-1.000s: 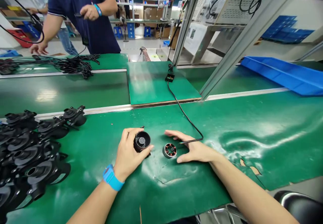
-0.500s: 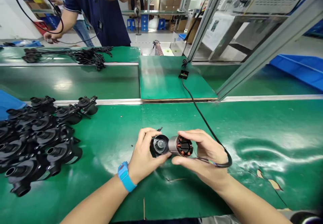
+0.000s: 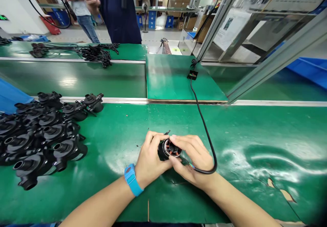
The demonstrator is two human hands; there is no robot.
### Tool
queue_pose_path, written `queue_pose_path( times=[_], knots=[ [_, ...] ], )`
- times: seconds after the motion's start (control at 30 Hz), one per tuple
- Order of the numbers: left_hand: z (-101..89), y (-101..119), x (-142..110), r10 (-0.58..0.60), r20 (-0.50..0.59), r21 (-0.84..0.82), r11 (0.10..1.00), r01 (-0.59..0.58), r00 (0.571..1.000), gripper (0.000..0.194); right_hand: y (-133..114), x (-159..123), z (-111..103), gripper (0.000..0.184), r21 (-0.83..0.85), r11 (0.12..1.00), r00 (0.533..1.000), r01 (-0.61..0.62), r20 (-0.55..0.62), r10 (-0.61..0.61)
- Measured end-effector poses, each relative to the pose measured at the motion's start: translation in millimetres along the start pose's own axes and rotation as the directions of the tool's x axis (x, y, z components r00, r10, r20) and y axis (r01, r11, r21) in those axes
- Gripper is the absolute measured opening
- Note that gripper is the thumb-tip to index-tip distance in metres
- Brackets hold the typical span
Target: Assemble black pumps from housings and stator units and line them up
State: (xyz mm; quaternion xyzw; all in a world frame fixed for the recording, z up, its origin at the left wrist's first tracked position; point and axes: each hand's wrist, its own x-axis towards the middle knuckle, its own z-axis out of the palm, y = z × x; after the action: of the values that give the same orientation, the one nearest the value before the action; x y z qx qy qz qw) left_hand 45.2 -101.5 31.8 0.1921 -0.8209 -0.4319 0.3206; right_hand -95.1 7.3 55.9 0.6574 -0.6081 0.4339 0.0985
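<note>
Here, above the near middle of the table (image 3: 120, 128), the left hand (image 3: 150, 157) curls around a black housing (image 3: 161, 151), its long axis running roughly left to right, its mouth turned right and upward. At that mouth the right hand (image 3: 195, 159) pinches a copper-wound core (image 3: 173, 148) between thumb and fingers, wound end likewise facing right and up.

Black housing (image 3: 161, 151), glossy green tabletop (image 3: 120, 128)
</note>
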Motion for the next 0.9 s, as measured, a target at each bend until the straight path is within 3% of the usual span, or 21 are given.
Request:
queue_pose_path(
  times=[0.2, 0.3, 0.4, 0.5, 0.6, 0.7, 0.77, 0.9],
  knots=[
    [2.2, -3.0, -2.0, 0.032, -0.009, 0.041, 0.999, -0.031, 0.999, 0.056, 5.5, -6.3, 4.8, 0.037, -0.162, 0.986, 0.998, 0.047, -0.031, -0.053],
    [2.5, -5.9, -1.3, 0.020, -0.026, 0.043, 0.999, -0.018, 0.999, 0.056, 12.5, -9.5, 8.1, 0.046, -0.273, 0.954, 0.992, 0.127, 0.038, -0.121],
    [1.7, -6.0, -1.4, 0.018, -0.040, 0.060, 0.998, -0.016, 0.999, 0.057, 15.6, -10.9, 9.1, 0.052, -0.274, 0.947, 0.986, 0.169, 0.063, -0.157],
    [-0.6, -4.5, -2.9, 0.133, -0.077, 0.110, 0.986, -0.124, 0.988, 0.054, 13.0, -10.1, 7.5, 0.045, -0.226, 0.954, 0.981, 0.196, 0.044, -0.191],
    [-3.4, -5.4, -2.9, 0.293, -0.114, 0.184, 0.945, -0.270, 0.949, 0.054, 10.9, -7.8, 6.6, 0.041, -0.197, 0.954, 0.974, 0.226, 0.015, -0.228],
    [-4.0, -9.2, 0.3, 0.215, -0.019, 0.187, 0.960, -0.207, 0.977, 0.048, 15.1, -6.1, 10.8, 0.037, -0.223, 0.961, 0.986, 0.166, 0.051, -0.159],
    [-3.5, -11.6, 2.3, 0.131, 0.033, 0.181, 0.974, -0.135, 0.991, 0.054, 19.0, -7.0, 15.6, 0.036, -0.226, 0.965, 0.990, 0.132, 0.078, -0.117],
    [-7.4, -16.9, 7.2, 0.163, -0.015, 0.263, 0.953, -0.153, 0.987, 0.056, 15.7, -13.9, 16.4, 0.050, -0.249, 0.966, 0.985, 0.071, 0.171, -0.029]
  ],
)
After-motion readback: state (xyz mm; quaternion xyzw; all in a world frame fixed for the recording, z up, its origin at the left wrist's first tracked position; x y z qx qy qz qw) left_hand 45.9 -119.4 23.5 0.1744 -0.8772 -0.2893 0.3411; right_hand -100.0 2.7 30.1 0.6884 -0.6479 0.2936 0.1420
